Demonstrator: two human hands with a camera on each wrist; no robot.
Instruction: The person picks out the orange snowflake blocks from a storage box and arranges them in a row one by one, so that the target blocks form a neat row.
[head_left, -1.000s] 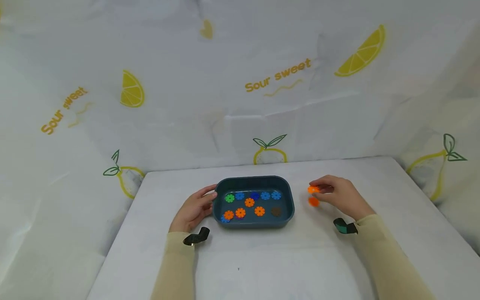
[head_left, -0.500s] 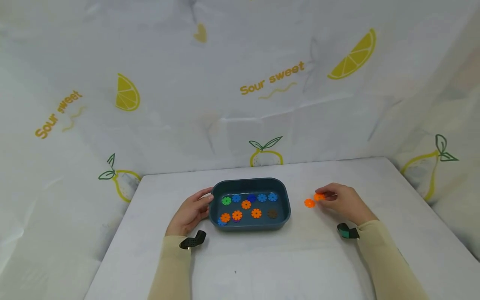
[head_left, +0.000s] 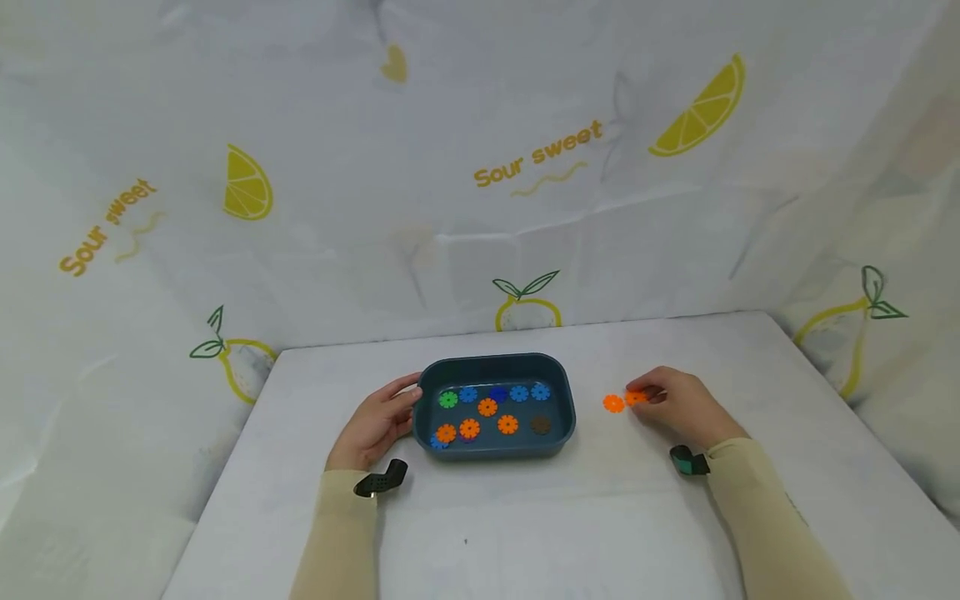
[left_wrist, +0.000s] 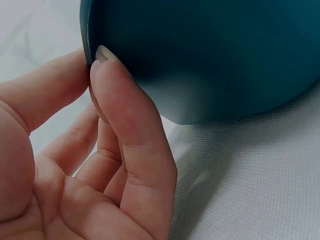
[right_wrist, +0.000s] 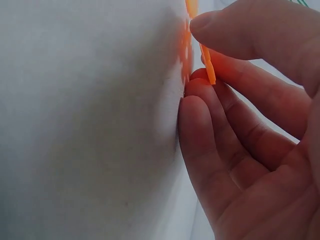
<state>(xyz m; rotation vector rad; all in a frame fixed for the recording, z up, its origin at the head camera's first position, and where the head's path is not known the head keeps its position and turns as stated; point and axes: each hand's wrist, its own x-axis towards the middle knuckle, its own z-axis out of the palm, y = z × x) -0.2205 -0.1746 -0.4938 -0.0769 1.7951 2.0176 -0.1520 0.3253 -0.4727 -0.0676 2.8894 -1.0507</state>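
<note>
My left hand [head_left: 375, 427] grips the left end of a dark teal tray [head_left: 495, 454], seen at its rim [left_wrist: 89, 30] in the left wrist view. The thumb lies over the rim, with fingers outside the wall. To the right of the tray, my right hand [head_left: 686, 408] pinches an orange notched plastic disc [head_left: 636, 398] between thumb and fingers, low over the table. In the right wrist view this disc [right_wrist: 208, 65] appears edge-on. A second orange disc [head_left: 613, 403] lies flat on the table just left of it.
Inside the tray are several similar discs: a green disc [head_left: 447, 400], blue ones, orange ones and a brown disc [head_left: 541, 425]. A white cloth covers the table [head_left: 525, 533]. Behind it hangs a white sheet [head_left: 360, 250] printed with lemons.
My right hand has carried its orange disc from behind the lying one to its right side, lower toward the table. The left hand keeps its grip on the tray. The head view has shifted slightly.
</note>
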